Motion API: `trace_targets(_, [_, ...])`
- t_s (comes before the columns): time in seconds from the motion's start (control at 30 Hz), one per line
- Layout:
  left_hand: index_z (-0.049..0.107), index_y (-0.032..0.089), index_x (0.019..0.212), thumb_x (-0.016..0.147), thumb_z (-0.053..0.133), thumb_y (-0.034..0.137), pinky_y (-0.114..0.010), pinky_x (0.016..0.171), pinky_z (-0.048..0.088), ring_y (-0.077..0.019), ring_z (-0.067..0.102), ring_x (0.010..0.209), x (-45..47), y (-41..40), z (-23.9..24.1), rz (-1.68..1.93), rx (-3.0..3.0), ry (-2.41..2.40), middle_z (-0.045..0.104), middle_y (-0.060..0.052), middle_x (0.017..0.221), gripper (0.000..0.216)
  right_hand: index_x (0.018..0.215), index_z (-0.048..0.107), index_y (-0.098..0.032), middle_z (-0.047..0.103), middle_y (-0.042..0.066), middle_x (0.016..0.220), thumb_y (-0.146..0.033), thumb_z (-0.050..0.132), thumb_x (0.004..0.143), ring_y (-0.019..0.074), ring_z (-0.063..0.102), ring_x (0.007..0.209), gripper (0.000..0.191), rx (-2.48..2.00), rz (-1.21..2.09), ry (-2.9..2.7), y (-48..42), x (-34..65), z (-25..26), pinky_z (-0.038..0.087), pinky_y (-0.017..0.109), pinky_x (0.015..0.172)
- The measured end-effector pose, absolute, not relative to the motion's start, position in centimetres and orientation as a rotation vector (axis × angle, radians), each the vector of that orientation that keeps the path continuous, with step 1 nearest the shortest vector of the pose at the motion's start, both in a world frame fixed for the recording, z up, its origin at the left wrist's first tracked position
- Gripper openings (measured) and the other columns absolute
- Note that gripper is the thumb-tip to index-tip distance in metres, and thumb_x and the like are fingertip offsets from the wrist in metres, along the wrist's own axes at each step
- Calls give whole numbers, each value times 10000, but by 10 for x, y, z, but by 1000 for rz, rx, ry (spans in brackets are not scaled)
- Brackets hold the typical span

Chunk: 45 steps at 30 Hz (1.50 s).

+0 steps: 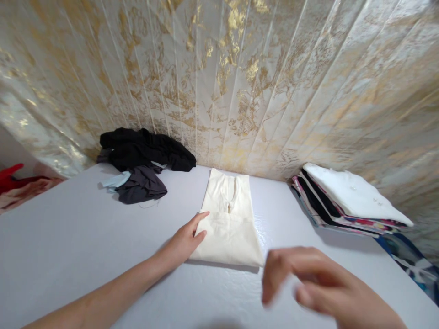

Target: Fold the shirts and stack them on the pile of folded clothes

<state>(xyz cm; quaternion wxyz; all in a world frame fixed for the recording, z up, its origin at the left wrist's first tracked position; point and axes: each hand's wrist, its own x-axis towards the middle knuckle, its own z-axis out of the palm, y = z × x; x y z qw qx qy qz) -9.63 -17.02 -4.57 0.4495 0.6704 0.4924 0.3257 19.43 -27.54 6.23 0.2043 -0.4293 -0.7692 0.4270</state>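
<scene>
A cream garment (229, 219) lies folded into a narrow rectangle in the middle of the pale table (68, 237). My left hand (187, 240) rests flat on its lower left edge, fingers together and pointing toward the wall. My right hand (308, 285) hovers above the table to the right of the garment's near corner, blurred, with its fingers loosely curled and nothing in them.
A heap of black and grey clothes (142, 162) lies at the back left against the gold-patterned wall (240, 68). A stack of folded clothes (346, 198), white on top, sits at the back right. Red fabric (10, 180) shows at the far left.
</scene>
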Motion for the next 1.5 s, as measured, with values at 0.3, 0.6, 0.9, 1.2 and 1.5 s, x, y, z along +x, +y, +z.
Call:
trace_targets(0.3, [492,167,1353,803,489,322,-330,968,431,-227,591,1079,-96,-175,-30,780,1670,1260,653,-76,1161,571,1317,449,-231,627,27,871,-395,441,866,172,569,685,480,-1929,698,-1788,-228,167,-19,419,288,638])
trace_targets(0.6, [513,173,1338,803,501,335,-342,981,418,-238,595,1073,-96,-176,-30,756,1643,1255,624,-89,1230,559,1361,435,-208,352,-57,666,-343,473,858,128,371,607,523,-1690,910,-1675,-228,161,-25,299,246,580])
trace_targets(0.9, [506,155,1340,748,528,283,-375,1104,307,-252,499,1261,-100,-179,-32,621,1623,1136,529,-100,1391,606,1412,401,-221,345,-64,663,-245,518,819,111,362,610,605,-1677,1141,-1686,-232,171,-20,291,235,575])
trace_targets(1.2, [521,162,1321,720,581,353,-358,985,437,-272,589,1141,-102,-182,-21,538,1581,1204,600,-103,1309,633,1387,411,-193,432,-59,648,-299,512,838,104,391,576,569,-1673,1220,-1656,-233,171,-18,297,222,536])
trace_targets(1.5, [429,123,1347,721,577,384,-325,758,534,-218,695,837,-97,-176,-19,713,1327,1168,652,-140,1179,694,1300,481,-220,539,-2,844,-288,495,835,98,470,610,471,-1638,1023,-1594,-228,170,-25,365,217,557])
